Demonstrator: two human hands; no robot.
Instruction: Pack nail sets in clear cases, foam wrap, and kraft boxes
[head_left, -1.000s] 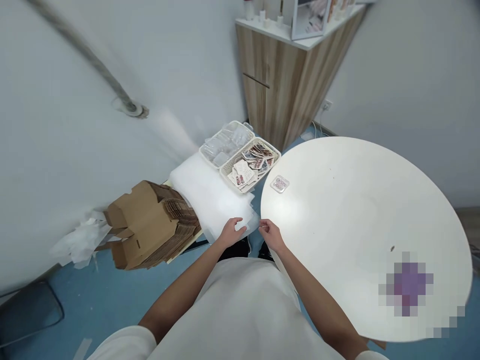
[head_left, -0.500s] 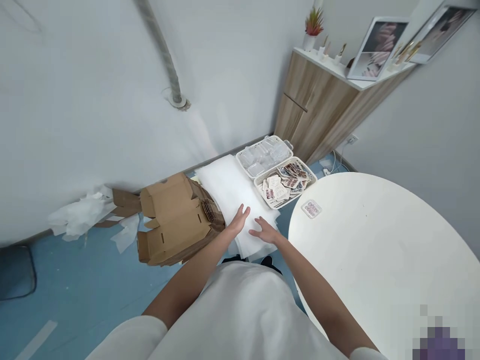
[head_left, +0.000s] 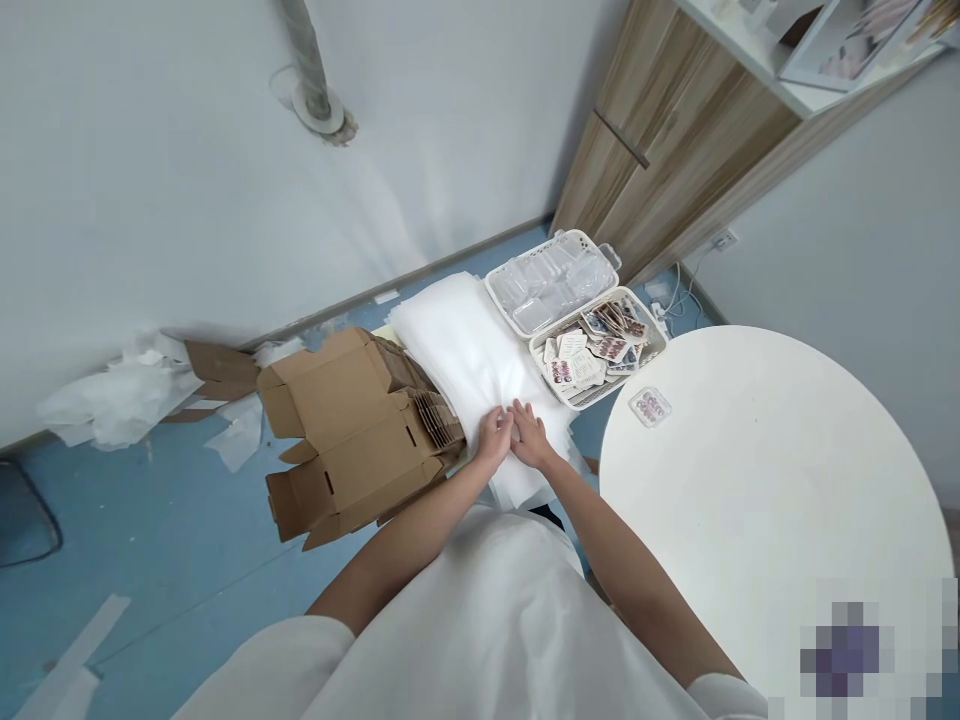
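White sheets (head_left: 450,335) lie in a loose, thick stack right in front of the person, between the flattened cardboard boxes (head_left: 360,420) and 2 baskets, with the round white table (head_left: 750,470) farther to the right. Creases spread across the top sheet from where both hands meet it, near the stack's close end.

The left hand (head_left: 495,436) rests on the sheets with its fingers bent and drawn together. The right hand (head_left: 529,434) is just beside it, fingers a little spread and pointing toward the left hand's. I cannot tell whether either hand has sheet pinched between its fingertips.

The boxes are piled next to the sheets, the top box opened flat. On the other side, the basket of clear cases (head_left: 498,306) sits behind the basket of printed cards (head_left: 579,404), their long sides close together; the cards lie in a jumble.

Near the table's edge, by the cards, is 1 small clear case (head_left: 650,407) with reddish pieces inside. A pixelated patch covers the table's near right part. Crumpled white material (head_left: 120,395) lies on the blue floor (head_left: 195,540) along the wall, and a wood-grain cabinet (head_left: 675,130) stands beyond the baskets.
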